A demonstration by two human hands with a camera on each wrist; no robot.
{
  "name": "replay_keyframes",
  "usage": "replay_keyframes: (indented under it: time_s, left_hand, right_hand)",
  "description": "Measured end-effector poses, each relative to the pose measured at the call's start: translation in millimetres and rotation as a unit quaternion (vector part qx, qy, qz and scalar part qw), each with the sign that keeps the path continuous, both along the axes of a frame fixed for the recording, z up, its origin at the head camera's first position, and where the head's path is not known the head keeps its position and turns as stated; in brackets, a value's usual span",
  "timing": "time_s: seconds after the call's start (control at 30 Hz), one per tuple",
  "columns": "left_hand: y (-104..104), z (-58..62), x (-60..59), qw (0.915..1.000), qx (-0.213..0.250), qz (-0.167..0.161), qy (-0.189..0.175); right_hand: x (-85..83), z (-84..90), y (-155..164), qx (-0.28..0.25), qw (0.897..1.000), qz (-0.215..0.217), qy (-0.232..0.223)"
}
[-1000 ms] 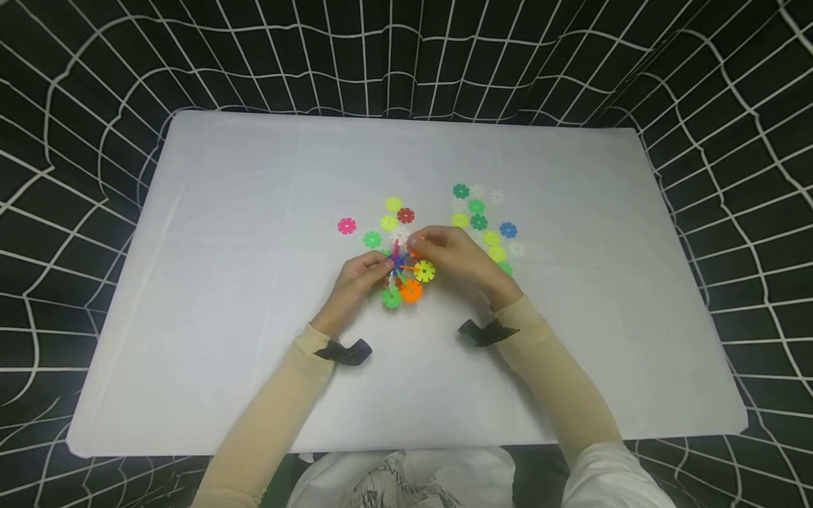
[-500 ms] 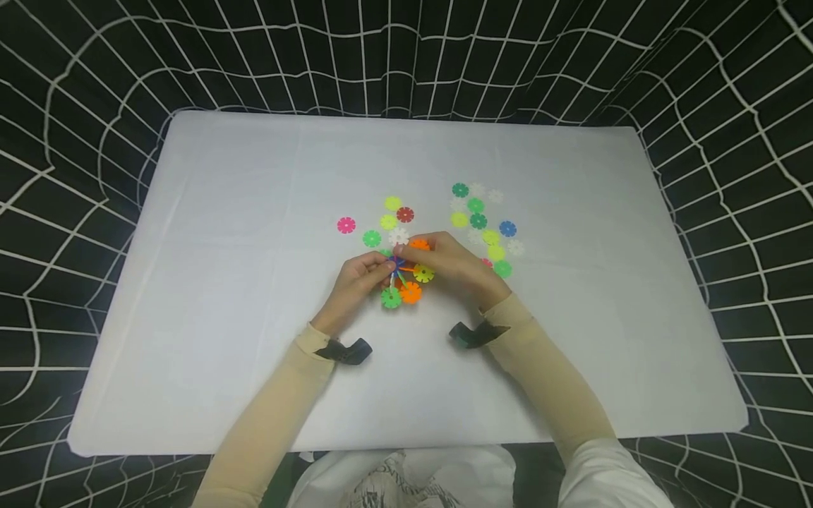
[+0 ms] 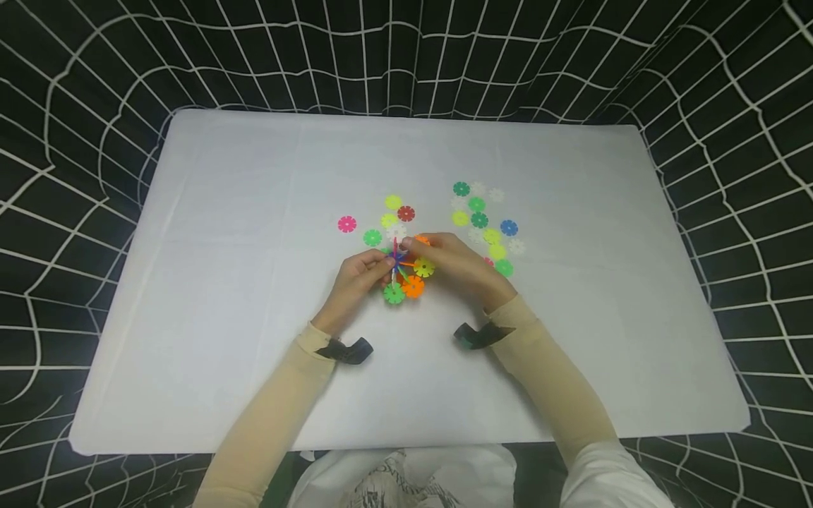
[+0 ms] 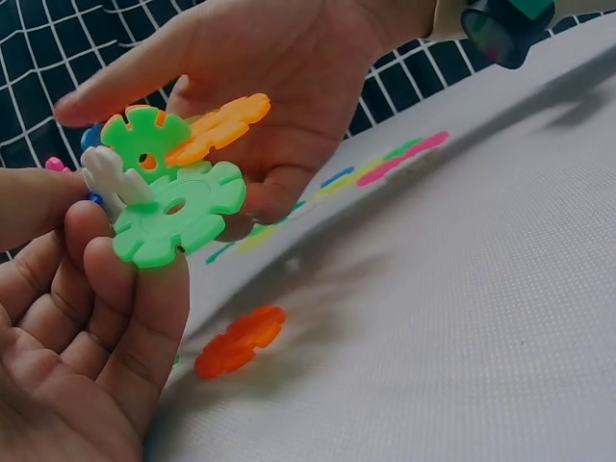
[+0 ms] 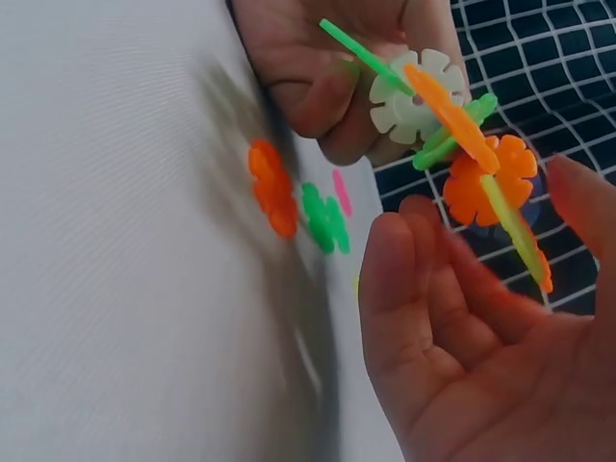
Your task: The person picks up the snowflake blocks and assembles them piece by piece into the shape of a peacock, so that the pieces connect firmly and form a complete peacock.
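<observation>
Head view: both hands meet over the middle of the white cloth-covered desk [image 3: 254, 212]. The left hand [image 3: 358, 275] pinches a cluster of interlocked plastic snowflake discs [image 3: 403, 271], held just above the desk. The right hand [image 3: 454, 262] has its fingers curled onto the cluster's far side. Loose flat discs lie beyond: a pink one [image 3: 346, 224], a dark red one [image 3: 406, 213], and a scattered green, yellow, white and blue group [image 3: 485, 219] to the right.

Left wrist view: left thumb and fingers grip the cluster at its white disc [image 4: 108, 173], beside the large light-green disc [image 4: 173, 212]. An orange disc [image 4: 217, 125] sits in the right hand's reach, touching its fingers. A lone orange disc [image 4: 239, 339] lies flat on the desk below.

Right wrist view: the right hand [image 5: 462, 327] cups the assembly, fingertips on an orange disc's edge [image 5: 491, 178].

Judgement: seating a disc well calls for lining its notch square with the receiving slot, pushing straight in, while the left hand braces close to the joint so seated discs do not pop loose.
</observation>
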State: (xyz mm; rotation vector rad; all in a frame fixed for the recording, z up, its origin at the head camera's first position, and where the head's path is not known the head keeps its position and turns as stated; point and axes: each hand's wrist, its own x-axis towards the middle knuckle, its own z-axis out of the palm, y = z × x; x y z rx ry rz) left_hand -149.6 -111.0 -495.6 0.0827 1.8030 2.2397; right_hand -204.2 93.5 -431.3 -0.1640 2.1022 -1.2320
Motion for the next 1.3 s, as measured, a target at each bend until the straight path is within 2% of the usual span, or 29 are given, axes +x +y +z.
replay_keyframes:
  time_s: [0.23, 0.43, 0.67, 0.97, 1.17, 1.3]
  left_hand:
    - [1, 1.7, 0.5, 1.0, 0.002, 0.006, -0.001]
    - [1, 1.5, 0.2, 0.9995, 0.023, 0.02, -0.008]
    - [1, 0.7, -0.3, 0.9986, 0.043, 0.025, -0.017]
    - [2, 1.0, 0.3, 0.9975, 0.055, 0.04, -0.019]
    - [1, 2.1, 0.2, 0.9967, 0.064, 0.043, -0.024]
    - [1, 3.2, 0.7, 0.9943, 0.094, 0.041, -0.031]
  right_hand:
    - [4.3, 0.9, 3, -0.026, 1.0, -0.009, -0.01]
    - [4.3, -2.3, 6, -0.048, 0.999, 0.01, -0.009]
    - [5.5, -5.4, 7, -0.025, 0.999, 0.023, -0.021]
    - [9.5, -7.6, 3, -0.022, 0.998, 0.05, -0.029]
    - [12.9, -8.4, 0, -0.018, 0.999, 0.021, -0.032]
    - [15.5, -11.4, 0, -0.056, 0.998, 0.01, -0.034]
